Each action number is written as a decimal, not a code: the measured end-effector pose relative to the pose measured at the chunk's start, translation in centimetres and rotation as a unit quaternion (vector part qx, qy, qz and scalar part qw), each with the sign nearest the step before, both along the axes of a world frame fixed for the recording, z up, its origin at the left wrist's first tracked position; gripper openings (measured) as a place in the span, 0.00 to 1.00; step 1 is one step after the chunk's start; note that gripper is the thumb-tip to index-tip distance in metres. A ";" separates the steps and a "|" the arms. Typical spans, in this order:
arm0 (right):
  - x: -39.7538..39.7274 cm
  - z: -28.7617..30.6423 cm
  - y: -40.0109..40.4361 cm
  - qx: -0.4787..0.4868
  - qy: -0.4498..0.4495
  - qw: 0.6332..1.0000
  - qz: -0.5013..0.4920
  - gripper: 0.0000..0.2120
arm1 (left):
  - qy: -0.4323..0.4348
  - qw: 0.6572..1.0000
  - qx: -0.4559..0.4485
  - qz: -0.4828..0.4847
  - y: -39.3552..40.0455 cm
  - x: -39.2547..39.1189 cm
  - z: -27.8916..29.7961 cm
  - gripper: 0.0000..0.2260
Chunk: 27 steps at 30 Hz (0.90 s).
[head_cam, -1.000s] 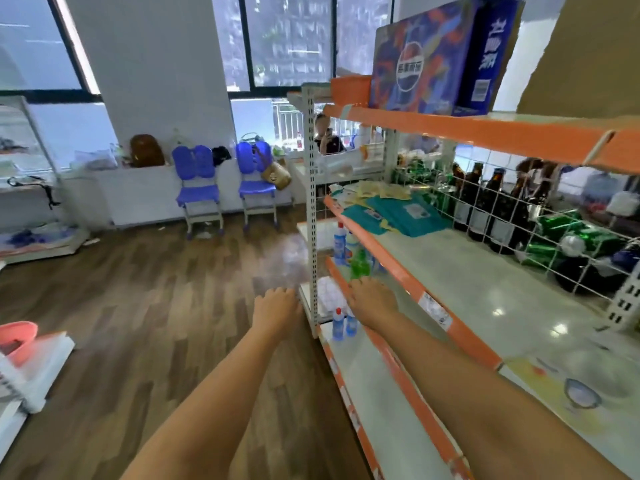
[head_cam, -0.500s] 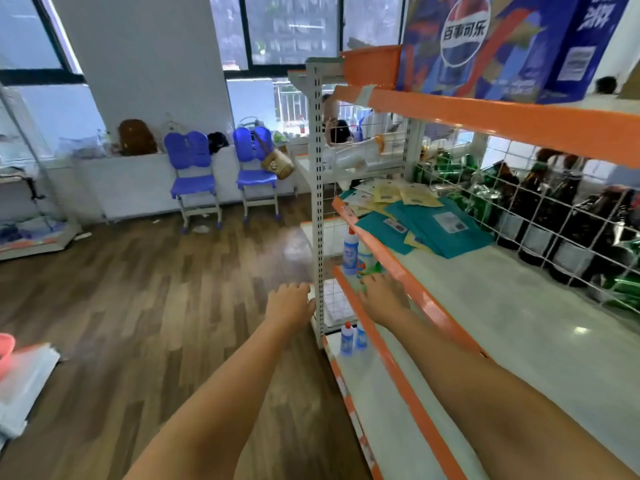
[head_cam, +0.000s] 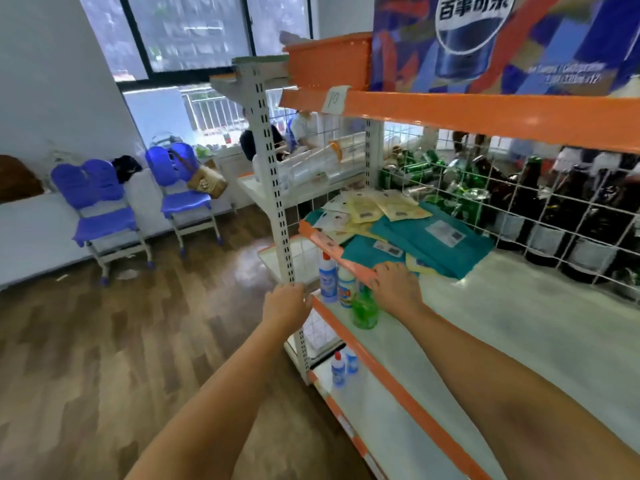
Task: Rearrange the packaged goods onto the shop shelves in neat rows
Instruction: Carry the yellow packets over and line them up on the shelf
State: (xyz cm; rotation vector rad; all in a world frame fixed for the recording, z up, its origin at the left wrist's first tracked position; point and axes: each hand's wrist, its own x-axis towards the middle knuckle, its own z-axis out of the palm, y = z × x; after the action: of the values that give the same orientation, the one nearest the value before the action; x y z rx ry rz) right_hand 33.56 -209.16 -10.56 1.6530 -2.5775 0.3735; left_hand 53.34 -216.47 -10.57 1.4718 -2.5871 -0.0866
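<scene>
Flat teal packets [head_cam: 420, 245] and yellow packets [head_cam: 379, 209] lie in a loose pile at the far left end of the white middle shelf [head_cam: 519, 327]. My right hand [head_cam: 393, 287] reaches over that shelf's orange front edge, fingers stretched out toward the nearest teal packet, holding nothing. My left hand [head_cam: 285, 306] hangs in the air beside the white shelf post [head_cam: 277, 202], fingers loosely curled, nothing in it. On the shelf below stand a blue-white bottle [head_cam: 327, 278], a white bottle [head_cam: 346, 287] and a green bottle [head_cam: 363, 310].
A wire grid [head_cam: 519, 202] backs the shelf, with dark and green bottles behind it. A large Pepsi carton [head_cam: 502, 43] sits on the top shelf. Two small bottles [head_cam: 343, 367] stand on the bottom shelf. Two blue chairs [head_cam: 100, 209] line the far wall; people sit beyond the rack.
I have moved closer to the rack and both hands have moved forward. My right hand has risen from the lower shelf's edge to the middle shelf, near the teal packets.
</scene>
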 end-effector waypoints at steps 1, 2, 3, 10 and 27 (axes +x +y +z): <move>-0.7 -0.2 -0.2 0.001 -0.007 1.000 -0.017 0.17 | -0.007 1.000 0.002 -0.012 -0.8 -0.9 -0.5 0.15; -1.4 -0.4 -0.3 -0.005 -0.014 0.999 -0.030 0.17 | -0.019 1.000 -0.003 -0.024 -1.1 -1.6 -0.7 0.15; -2.3 -0.5 -0.3 -0.011 -0.016 0.999 -0.046 0.17 | -0.027 0.999 -0.006 -0.038 -1.6 -2.5 -0.9 0.15; -10.2 -0.7 -2.0 -0.002 -0.003 0.990 -0.138 0.18 | 0.008 0.992 -0.022 -0.121 -5.9 -10.3 -1.0 0.15; -18.5 -0.6 -5.3 0.080 -0.071 0.990 -0.092 0.32 | 0.041 0.975 -0.050 -0.212 -12.2 -22.8 0.8 0.13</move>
State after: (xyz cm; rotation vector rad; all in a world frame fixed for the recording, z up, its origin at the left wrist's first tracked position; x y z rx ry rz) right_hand 15.10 -214.48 -11.19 1.4642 -2.9076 0.2889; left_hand 30.53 -228.67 -9.72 0.8443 -2.7465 -0.0649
